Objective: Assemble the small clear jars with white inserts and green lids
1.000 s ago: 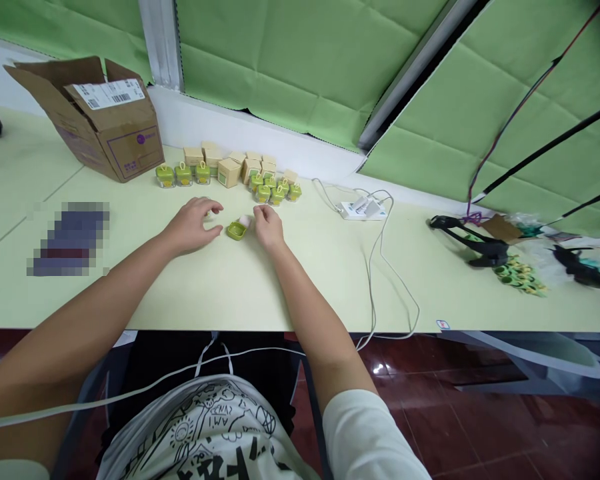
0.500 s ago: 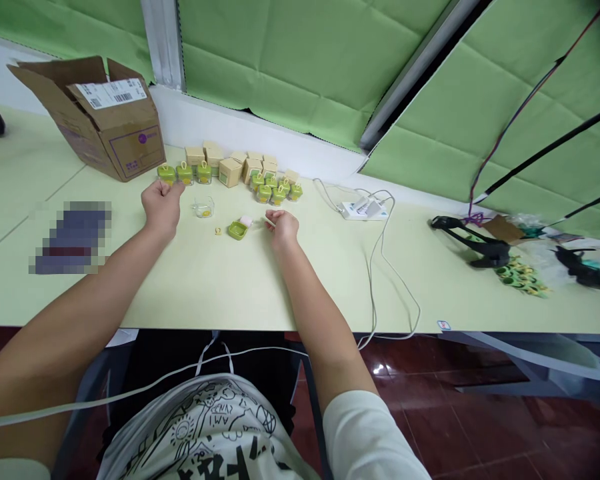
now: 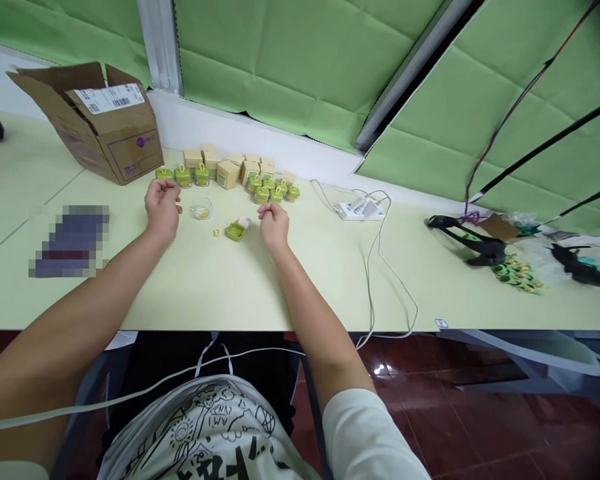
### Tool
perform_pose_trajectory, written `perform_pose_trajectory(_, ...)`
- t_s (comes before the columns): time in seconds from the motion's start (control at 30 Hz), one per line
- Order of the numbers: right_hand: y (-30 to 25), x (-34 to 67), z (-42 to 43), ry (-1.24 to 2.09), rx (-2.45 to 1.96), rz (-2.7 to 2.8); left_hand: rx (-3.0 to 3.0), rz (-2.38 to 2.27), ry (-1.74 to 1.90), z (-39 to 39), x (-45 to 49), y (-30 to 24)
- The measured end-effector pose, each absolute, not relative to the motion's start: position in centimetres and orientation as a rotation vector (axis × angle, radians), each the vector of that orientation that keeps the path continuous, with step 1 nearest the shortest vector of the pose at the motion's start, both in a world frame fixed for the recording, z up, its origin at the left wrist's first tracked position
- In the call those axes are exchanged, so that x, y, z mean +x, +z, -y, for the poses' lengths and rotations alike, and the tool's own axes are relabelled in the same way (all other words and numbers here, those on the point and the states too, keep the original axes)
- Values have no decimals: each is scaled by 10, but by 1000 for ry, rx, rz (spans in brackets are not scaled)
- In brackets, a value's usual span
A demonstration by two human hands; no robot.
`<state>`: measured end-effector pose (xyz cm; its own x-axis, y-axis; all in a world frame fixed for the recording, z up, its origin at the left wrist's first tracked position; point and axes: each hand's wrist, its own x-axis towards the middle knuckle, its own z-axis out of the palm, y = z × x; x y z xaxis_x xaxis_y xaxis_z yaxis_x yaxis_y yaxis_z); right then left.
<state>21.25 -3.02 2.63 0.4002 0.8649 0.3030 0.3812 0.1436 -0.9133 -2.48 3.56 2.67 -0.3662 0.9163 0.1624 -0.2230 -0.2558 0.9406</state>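
Observation:
My left hand (image 3: 162, 208) hovers over the table left of a small clear cup (image 3: 202, 209) with a bit of yellow inside. Its fingers are curled in; whatever they may hold is hidden. My right hand (image 3: 274, 227) has its fingertips pinched together, and I cannot make out anything in them. Just left of it lies an open green lid-like piece (image 3: 235, 231), touching or close to a small pale pink-white piece (image 3: 245, 222). A tiny yellow ring-shaped part (image 3: 216, 233) rests on the table between the hands. Green-topped clear little containers (image 3: 183, 175) with yellow loops stand behind my left hand.
More green-topped containers (image 3: 262, 193) cluster before several small cardboard boxes (image 3: 228, 175) at the back. A large open carton (image 3: 130, 150) stands left, near a blurred-out dark item (image 3: 75, 240). A white power strip (image 3: 361, 210) with trailing cables and black straps (image 3: 480, 250) lie right.
My right hand has turned, its fingers now curled tighter and slightly further left. My left hand has shifted its grip pose a little. The small parts on the table have stayed put.

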Motion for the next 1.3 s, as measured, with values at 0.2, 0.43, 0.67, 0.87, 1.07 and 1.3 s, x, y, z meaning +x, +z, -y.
perform_pose_trajectory(0.2, 18, 173, 52, 101, -1405, 2154, 997, -989, 1748, -35, -24, 24)
perform_pose_trajectory(0.43, 16, 161, 58, -8, -1480, 2415, 785, -856, 1607, -23, -19, 39)
perform_pose_trajectory(0.67, 7, 160, 50, -162, -1449, 2480, 817, -954, 1443, -19, -19, 42)
perform_pose_trajectory(0.87, 3, 159, 46, -175, -1369, 2451, 948, -988, 1440, -18, -17, 41)
perform_pose_trajectory(1.07, 9, 170, 44, 20, -1297, 2156, 1172, -996, 1464, -21, -19, 30)
perform_pose_trajectory(1.3, 16, 200, 30, 89, -1287, 1556, 2156, -985, 1181, 5, -10, 19)
